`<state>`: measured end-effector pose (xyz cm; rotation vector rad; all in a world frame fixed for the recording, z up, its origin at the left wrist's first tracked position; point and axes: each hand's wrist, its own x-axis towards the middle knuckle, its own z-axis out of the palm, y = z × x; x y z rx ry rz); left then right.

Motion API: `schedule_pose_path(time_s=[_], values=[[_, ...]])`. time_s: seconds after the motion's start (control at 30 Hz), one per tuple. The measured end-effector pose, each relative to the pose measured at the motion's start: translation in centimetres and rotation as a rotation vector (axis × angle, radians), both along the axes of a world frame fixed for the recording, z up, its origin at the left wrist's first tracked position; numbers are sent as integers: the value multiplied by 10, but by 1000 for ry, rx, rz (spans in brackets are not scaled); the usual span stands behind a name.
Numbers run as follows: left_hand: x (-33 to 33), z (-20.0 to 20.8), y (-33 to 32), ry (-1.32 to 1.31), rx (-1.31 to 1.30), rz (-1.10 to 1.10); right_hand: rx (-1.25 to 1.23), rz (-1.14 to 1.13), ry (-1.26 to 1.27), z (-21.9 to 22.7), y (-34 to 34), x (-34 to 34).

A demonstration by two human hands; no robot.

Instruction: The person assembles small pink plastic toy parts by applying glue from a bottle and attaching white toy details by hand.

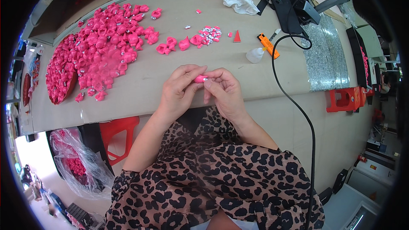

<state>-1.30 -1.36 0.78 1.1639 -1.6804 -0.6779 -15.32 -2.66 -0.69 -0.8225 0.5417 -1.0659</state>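
Both my hands meet just above the table's near edge. Between the fingertips of my left hand (182, 86) is a small pink plastic part (199, 79), its exact kind partly hidden by the fingers. My right hand (225, 93) pinches the same part at a small white-and-pink piece on its right end. Beyond the hands, a few hollow pink parts (184, 44) lie in a row. At the row's right end is a little heap of white-and-pink pieces (211, 35). A large pile of similar pink parts (102, 32) covers the left side, spilling from a round red-rimmed tray (73, 88).
To the right lie a white squeeze bottle (254, 55), an orange utility knife (268, 46) and a red triangle (237, 37). White cloths (240, 0) and a black bag (287, 10) sit farther back. A black cable (300, 108) hangs at the right. Red stools (118, 136) stand below the table.
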Motion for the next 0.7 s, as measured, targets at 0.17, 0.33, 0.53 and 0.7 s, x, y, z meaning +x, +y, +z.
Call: schedule_pose_path(time_s=[0.17,0.33,0.53,0.7], values=[[4,6,2,155,153,-70,26,-12,22,1,-2,1],[2,3,0,122,133,-76,39,-9,13,0,-3,-3],[3,-1,1,70,56,-54,47,-13,67,3,-3,0],[3,0,1,17,54,-42,49,-35,58,0,-3,2]])
